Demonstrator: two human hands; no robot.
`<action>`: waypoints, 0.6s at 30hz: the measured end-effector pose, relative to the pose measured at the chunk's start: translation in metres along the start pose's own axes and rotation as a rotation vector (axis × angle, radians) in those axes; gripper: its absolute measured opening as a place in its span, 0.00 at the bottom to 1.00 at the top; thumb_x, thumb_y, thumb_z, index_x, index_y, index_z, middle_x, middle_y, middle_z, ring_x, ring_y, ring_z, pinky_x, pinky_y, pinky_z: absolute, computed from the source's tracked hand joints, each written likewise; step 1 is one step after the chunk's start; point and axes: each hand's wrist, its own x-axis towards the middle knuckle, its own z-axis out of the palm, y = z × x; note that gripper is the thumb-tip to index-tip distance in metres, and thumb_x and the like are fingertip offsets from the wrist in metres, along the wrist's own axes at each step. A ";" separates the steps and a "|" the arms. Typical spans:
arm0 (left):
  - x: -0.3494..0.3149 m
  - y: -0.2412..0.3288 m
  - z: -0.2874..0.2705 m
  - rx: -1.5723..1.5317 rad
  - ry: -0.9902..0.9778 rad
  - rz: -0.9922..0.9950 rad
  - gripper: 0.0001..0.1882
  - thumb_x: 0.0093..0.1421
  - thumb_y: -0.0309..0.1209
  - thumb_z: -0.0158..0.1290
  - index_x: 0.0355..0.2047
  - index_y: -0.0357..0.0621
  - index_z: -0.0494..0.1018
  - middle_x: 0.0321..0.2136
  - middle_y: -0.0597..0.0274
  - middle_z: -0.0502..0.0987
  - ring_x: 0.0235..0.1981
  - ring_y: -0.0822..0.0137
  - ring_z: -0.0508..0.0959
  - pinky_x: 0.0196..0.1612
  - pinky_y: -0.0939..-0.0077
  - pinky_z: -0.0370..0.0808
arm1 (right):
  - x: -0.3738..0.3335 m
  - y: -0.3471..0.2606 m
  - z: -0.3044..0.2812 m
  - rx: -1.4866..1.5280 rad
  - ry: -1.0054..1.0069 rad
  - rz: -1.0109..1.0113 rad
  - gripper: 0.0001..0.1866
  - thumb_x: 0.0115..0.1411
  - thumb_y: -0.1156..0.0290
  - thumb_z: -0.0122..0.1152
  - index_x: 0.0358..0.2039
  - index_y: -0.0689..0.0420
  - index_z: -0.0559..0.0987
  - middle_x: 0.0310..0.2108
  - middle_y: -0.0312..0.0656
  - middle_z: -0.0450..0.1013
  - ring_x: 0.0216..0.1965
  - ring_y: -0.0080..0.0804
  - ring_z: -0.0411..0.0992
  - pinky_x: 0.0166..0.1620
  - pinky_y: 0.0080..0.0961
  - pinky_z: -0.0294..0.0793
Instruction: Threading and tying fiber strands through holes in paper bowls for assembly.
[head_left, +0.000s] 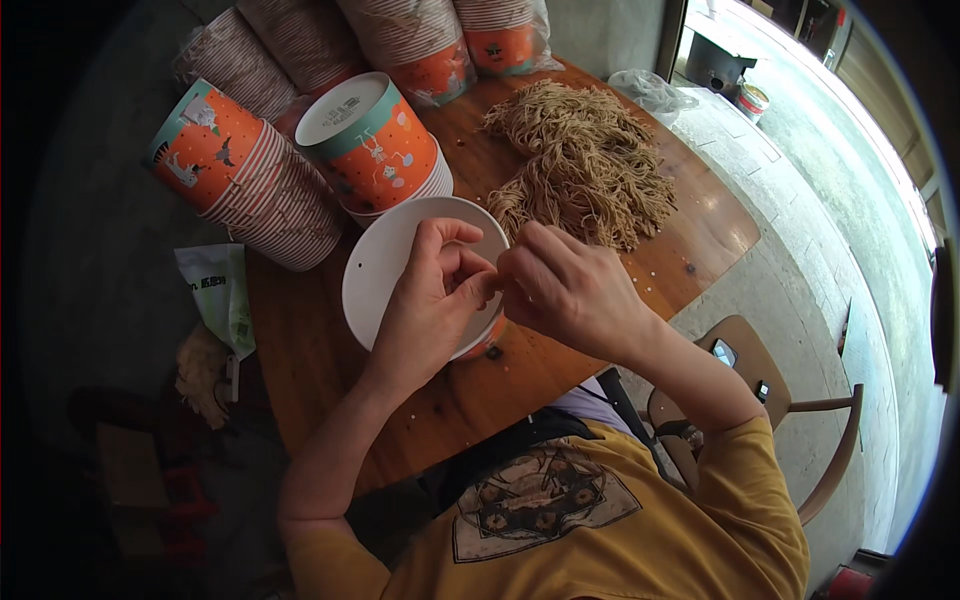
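The left hand [425, 300] is positioned over the open mouth of a paper bucket [385, 265] that rests on the wooden counter [330, 370]. The bucket is white inside, and a small hole is visible near its left rim. The right hand [565, 290] is positioned at the bucket's right rim, touching the left hand. The fingers [470, 285] of both hands are curled and pressed together at one point above the rim; what they pinch is too small to identify.

Behind the bucket, a stack of orange paper buckets [375, 145] lies on its side with the white base of the end bucket facing up. A second stack [235, 175] lies to its left. Further wrapped stacks [400, 40] lie along the far edge of the counter. A pile of tan cord bundles [585, 165] lies on the counter, just beyond the right hand. A wooden chair [800, 420] stands to the right of the person.
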 end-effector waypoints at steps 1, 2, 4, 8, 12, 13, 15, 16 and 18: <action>0.000 -0.001 0.002 0.013 0.017 0.012 0.17 0.64 0.25 0.52 0.49 0.42 0.59 0.32 0.63 0.74 0.33 0.78 0.71 0.40 0.83 0.69 | 0.004 -0.001 0.001 0.134 -0.035 0.121 0.11 0.47 0.67 0.64 0.27 0.60 0.73 0.29 0.40 0.67 0.27 0.35 0.70 0.26 0.27 0.73; 0.000 -0.002 0.002 0.025 0.035 0.025 0.17 0.64 0.24 0.52 0.49 0.42 0.59 0.33 0.62 0.74 0.33 0.77 0.71 0.40 0.83 0.69 | 0.008 0.000 -0.001 0.134 -0.034 0.121 0.11 0.47 0.67 0.64 0.27 0.60 0.73 0.29 0.40 0.67 0.27 0.35 0.70 0.26 0.27 0.73; -0.001 -0.001 0.001 0.039 0.020 0.031 0.17 0.64 0.24 0.52 0.49 0.42 0.59 0.33 0.62 0.74 0.34 0.77 0.72 0.40 0.83 0.70 | 0.016 0.003 -0.008 0.629 -0.276 0.595 0.12 0.50 0.65 0.63 0.25 0.61 0.75 0.26 0.41 0.68 0.23 0.31 0.68 0.27 0.29 0.71; -0.001 0.001 0.000 0.060 0.009 0.028 0.16 0.64 0.23 0.50 0.49 0.40 0.59 0.34 0.63 0.74 0.35 0.77 0.72 0.42 0.83 0.70 | 0.017 0.028 -0.009 1.356 -0.489 1.056 0.10 0.57 0.63 0.56 0.32 0.55 0.80 0.27 0.28 0.70 0.22 0.13 0.61 0.24 0.15 0.59; -0.002 -0.001 -0.001 0.007 0.013 0.007 0.16 0.64 0.23 0.50 0.49 0.40 0.59 0.34 0.63 0.74 0.35 0.78 0.72 0.42 0.82 0.70 | 0.008 0.015 -0.014 1.190 -0.332 0.852 0.10 0.60 0.64 0.56 0.35 0.57 0.77 0.26 0.29 0.70 0.25 0.15 0.67 0.26 0.14 0.64; -0.002 0.000 0.000 0.002 0.007 0.004 0.15 0.64 0.23 0.50 0.49 0.40 0.59 0.34 0.64 0.74 0.35 0.78 0.72 0.42 0.83 0.70 | 0.005 0.012 -0.013 1.189 -0.334 0.854 0.10 0.60 0.64 0.56 0.35 0.57 0.77 0.26 0.29 0.70 0.25 0.15 0.67 0.26 0.14 0.64; -0.001 0.000 -0.001 -0.003 -0.001 0.000 0.15 0.64 0.23 0.50 0.49 0.40 0.60 0.34 0.64 0.73 0.35 0.78 0.71 0.42 0.83 0.70 | -0.002 0.009 -0.009 0.693 -0.152 0.439 0.08 0.60 0.66 0.60 0.34 0.58 0.76 0.27 0.29 0.71 0.26 0.14 0.68 0.28 0.14 0.66; -0.001 -0.001 -0.001 0.004 0.002 0.002 0.15 0.64 0.24 0.50 0.49 0.40 0.60 0.35 0.64 0.73 0.35 0.79 0.71 0.42 0.83 0.70 | -0.005 0.007 -0.004 0.562 -0.095 0.366 0.07 0.59 0.69 0.62 0.33 0.58 0.76 0.26 0.28 0.70 0.25 0.14 0.66 0.27 0.15 0.66; -0.001 0.000 -0.001 0.011 0.004 0.003 0.15 0.64 0.24 0.51 0.49 0.40 0.60 0.35 0.64 0.73 0.36 0.79 0.71 0.42 0.83 0.70 | -0.010 0.007 0.006 0.815 -0.109 0.526 0.07 0.60 0.68 0.61 0.33 0.58 0.76 0.25 0.27 0.69 0.24 0.14 0.66 0.26 0.15 0.64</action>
